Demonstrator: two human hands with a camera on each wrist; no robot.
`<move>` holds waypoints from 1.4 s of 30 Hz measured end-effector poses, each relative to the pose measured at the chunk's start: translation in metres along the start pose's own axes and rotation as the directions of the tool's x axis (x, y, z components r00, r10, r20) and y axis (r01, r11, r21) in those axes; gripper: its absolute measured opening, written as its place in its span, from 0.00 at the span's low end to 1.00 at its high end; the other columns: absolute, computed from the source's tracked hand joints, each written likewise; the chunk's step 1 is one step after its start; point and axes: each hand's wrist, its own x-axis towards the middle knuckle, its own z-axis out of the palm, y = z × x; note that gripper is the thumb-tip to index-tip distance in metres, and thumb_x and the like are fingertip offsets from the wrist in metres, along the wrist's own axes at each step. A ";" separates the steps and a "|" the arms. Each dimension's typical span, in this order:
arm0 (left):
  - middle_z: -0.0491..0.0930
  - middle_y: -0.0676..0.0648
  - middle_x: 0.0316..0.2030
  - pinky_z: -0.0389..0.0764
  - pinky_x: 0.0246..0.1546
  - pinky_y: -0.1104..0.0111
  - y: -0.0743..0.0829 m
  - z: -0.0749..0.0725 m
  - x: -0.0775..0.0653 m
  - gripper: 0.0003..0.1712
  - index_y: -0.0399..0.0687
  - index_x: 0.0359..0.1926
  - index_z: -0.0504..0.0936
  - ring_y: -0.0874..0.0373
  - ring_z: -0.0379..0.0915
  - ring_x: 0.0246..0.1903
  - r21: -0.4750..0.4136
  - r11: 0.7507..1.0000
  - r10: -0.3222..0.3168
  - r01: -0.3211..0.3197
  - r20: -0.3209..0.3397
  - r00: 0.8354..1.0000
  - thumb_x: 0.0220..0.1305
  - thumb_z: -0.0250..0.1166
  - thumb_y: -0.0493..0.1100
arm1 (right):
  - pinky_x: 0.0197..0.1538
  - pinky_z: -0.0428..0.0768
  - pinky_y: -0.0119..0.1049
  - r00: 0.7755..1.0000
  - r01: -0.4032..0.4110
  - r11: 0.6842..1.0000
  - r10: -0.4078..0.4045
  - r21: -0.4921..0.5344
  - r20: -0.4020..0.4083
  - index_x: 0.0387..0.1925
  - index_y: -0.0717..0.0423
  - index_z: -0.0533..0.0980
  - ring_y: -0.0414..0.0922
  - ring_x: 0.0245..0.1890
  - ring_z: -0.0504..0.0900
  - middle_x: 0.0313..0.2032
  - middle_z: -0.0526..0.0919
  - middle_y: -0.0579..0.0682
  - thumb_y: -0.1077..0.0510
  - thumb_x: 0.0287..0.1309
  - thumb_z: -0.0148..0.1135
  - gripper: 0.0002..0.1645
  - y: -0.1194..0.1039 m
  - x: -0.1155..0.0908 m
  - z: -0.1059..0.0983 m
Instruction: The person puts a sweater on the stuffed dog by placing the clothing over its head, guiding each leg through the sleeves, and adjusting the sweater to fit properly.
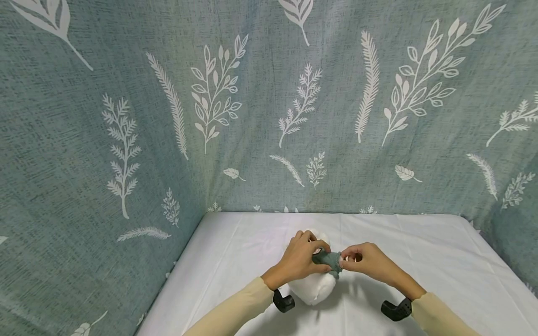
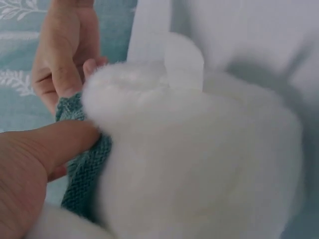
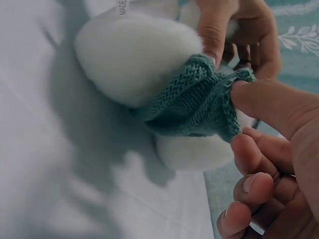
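Observation:
A white plush toy [image 1: 313,288] lies on the white-covered table, with a green knitted garment [image 1: 331,261] around part of it. My left hand [image 1: 299,256] holds the toy from the left, thumb and fingers spread around the knitted part. In the left wrist view its thumb [image 2: 70,142] presses where knit meets white fur. From the right, my right hand [image 1: 371,265] pinches the garment's gathered edge. The right wrist view shows the knit [image 3: 192,107] stretched and folded between both hands, the other right fingers [image 3: 256,186] loosely curled. The toy's face is hidden.
A white fabric tag [image 2: 184,64] sticks out from the toy. The table [image 1: 244,242] wears a wrinkled white cloth. Green-grey curtains [image 1: 260,116] with white leaf prints hang behind and at the sides. Each wrist carries a black camera mount [image 1: 396,310].

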 end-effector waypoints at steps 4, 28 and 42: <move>0.74 0.53 0.41 0.63 0.37 0.72 -0.002 0.002 0.002 0.18 0.66 0.45 0.90 0.64 0.59 0.37 -0.120 0.993 -0.003 0.002 -0.005 1.000 0.54 0.81 0.58 | 0.30 0.75 0.35 1.000 0.005 1.000 -0.005 0.006 -0.008 0.53 0.62 0.84 0.39 0.25 0.74 0.29 0.81 0.45 0.48 0.66 0.70 0.24 0.000 0.001 0.002; 0.75 0.56 0.38 0.64 0.39 0.72 -0.009 -0.003 0.006 0.07 0.59 0.32 0.94 0.64 0.60 0.38 -0.274 0.961 -0.041 0.045 0.022 0.999 0.52 0.83 0.48 | 0.27 0.68 0.33 0.999 -0.004 0.998 0.001 0.069 0.039 0.34 0.52 0.81 0.36 0.22 0.67 0.22 0.73 0.44 0.55 0.70 0.64 0.08 0.006 0.002 0.003; 0.81 0.59 0.29 0.71 0.39 0.79 -0.020 -0.021 0.018 0.07 0.51 0.34 0.92 0.71 0.71 0.30 -0.258 0.958 0.170 -0.129 0.144 0.975 0.57 0.81 0.46 | 0.26 0.65 0.33 0.978 -0.210 0.945 0.197 0.252 0.074 0.36 0.57 0.81 0.40 0.22 0.60 0.24 0.70 0.45 0.47 0.69 0.66 0.17 0.002 0.009 -0.001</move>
